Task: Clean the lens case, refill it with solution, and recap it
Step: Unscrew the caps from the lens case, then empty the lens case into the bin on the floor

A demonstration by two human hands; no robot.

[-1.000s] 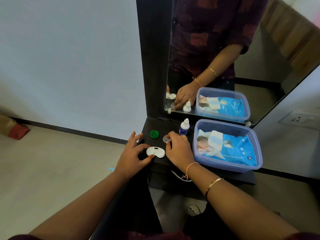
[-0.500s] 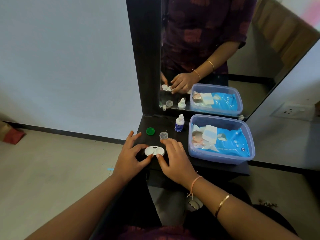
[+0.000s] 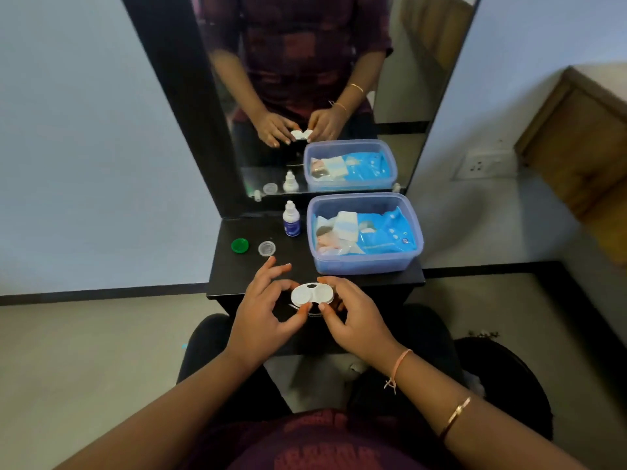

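The white two-well lens case (image 3: 312, 294) is held at the front edge of the black shelf (image 3: 237, 276), both caps off. My left hand (image 3: 264, 313) pinches its left end between thumb and fingers. My right hand (image 3: 353, 317) grips its right end. A green cap (image 3: 240, 245) and a clear cap (image 3: 266, 248) lie on the shelf behind my left hand. The small white solution bottle (image 3: 291, 220) with a blue label stands upright at the back, near the mirror.
A clear plastic box (image 3: 366, 262) holding a blue wipes packet fills the shelf's right side. A black-framed mirror (image 3: 407, 96) rises behind the shelf and reflects the hands. A wall socket (image 3: 481, 163) and wooden furniture (image 3: 583, 154) are at right.
My right hand left the clear cap on the shelf and came to the case. Both hands now hold the case, lifted toward the shelf's front edge.
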